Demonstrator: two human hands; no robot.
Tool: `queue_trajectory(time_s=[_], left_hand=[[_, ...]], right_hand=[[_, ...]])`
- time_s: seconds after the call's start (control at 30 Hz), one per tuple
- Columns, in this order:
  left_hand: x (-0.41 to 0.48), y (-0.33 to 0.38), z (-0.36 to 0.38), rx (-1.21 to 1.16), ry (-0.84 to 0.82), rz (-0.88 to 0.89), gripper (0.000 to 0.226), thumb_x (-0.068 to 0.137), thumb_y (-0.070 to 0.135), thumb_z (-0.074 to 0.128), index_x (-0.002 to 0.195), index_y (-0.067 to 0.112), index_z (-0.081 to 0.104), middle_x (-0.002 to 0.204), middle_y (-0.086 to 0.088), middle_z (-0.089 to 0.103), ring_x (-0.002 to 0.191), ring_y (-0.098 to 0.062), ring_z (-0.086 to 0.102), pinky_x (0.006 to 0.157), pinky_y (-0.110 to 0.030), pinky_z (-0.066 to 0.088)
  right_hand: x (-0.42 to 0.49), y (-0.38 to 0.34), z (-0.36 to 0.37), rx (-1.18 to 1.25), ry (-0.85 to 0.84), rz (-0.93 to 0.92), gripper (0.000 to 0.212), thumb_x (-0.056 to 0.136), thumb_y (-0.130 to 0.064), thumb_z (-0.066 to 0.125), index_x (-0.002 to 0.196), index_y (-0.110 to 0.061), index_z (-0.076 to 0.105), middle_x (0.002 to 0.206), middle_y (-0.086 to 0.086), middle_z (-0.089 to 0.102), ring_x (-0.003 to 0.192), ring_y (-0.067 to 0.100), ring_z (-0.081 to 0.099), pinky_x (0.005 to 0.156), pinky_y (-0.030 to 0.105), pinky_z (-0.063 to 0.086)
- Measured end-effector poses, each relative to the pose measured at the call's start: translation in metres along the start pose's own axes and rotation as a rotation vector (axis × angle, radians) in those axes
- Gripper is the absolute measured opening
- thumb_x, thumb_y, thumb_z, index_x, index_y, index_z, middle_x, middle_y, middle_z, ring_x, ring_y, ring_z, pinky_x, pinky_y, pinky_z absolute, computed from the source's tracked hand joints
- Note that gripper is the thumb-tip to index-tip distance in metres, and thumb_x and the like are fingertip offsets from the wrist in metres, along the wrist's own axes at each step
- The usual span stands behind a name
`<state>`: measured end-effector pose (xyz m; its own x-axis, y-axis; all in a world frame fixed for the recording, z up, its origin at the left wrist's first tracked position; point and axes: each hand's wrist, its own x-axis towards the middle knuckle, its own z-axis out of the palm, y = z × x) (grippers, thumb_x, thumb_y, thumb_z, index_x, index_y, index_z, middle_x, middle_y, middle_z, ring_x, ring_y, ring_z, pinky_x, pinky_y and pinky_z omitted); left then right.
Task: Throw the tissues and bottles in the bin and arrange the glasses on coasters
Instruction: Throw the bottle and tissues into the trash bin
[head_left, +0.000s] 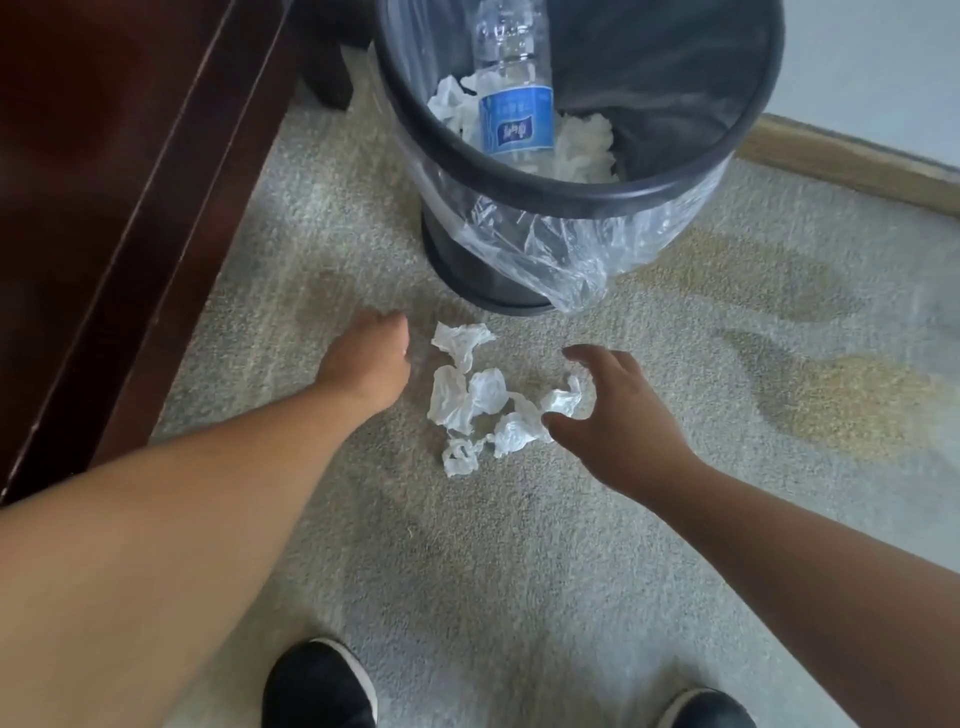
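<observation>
Several crumpled white tissues (478, 397) lie on the grey carpet just in front of a black bin (587, 195) lined with a clear plastic bag. Inside the bin stands a clear plastic bottle (511, 88) with a blue label, with more white tissues (584, 143) around it. My left hand (366, 358) hovers just left of the tissue pile, fingers curled downward, holding nothing that I can see. My right hand (608, 410) reaches in from the right with fingers spread, its fingertips at the edge of the rightmost tissue.
Dark wooden furniture (104, 182) runs along the left side. A wooden skirting board (852, 161) and pale wall stand at the back right. The carpet has yellowish stains (831, 405) on the right. My two black shoes (319, 686) show at the bottom edge.
</observation>
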<state>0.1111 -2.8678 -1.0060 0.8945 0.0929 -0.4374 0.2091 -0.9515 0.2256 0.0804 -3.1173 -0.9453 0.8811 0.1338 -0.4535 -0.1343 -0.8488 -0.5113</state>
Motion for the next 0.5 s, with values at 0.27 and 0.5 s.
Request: queue_trajectory(time_s=[0.27, 0.5], left_hand=[[0.006, 0.041, 0.007, 0.07, -0.131, 0.321, 0.06, 0.084, -0.001, 0.05, 0.133, 0.033, 0.043, 0.137, -0.008, 0.035, 0.093, -0.023, 0.057, 0.055, -0.027, 0.041], [-0.008, 0.021, 0.008, 0.025, 0.023, 0.236, 0.029, 0.084, 0.015, 0.059, 0.11, 0.007, 0.049, 0.118, -0.013, 0.051, 0.073, -0.021, 0.048, 0.056, -0.029, 0.031]], right_hand=[[0.003, -0.009, 0.003, -0.005, -0.016, -0.023, 0.067, 0.079, -0.037, 0.07, 0.138, -0.031, 0.038, 0.143, -0.003, 0.037, 0.12, 0.018, 0.049, 0.082, 0.029, 0.042], [0.011, -0.007, 0.013, -0.075, -0.037, -0.032, 0.065, 0.079, -0.038, 0.069, 0.136, -0.032, 0.039, 0.141, -0.003, 0.039, 0.117, 0.02, 0.05, 0.076, 0.03, 0.044]])
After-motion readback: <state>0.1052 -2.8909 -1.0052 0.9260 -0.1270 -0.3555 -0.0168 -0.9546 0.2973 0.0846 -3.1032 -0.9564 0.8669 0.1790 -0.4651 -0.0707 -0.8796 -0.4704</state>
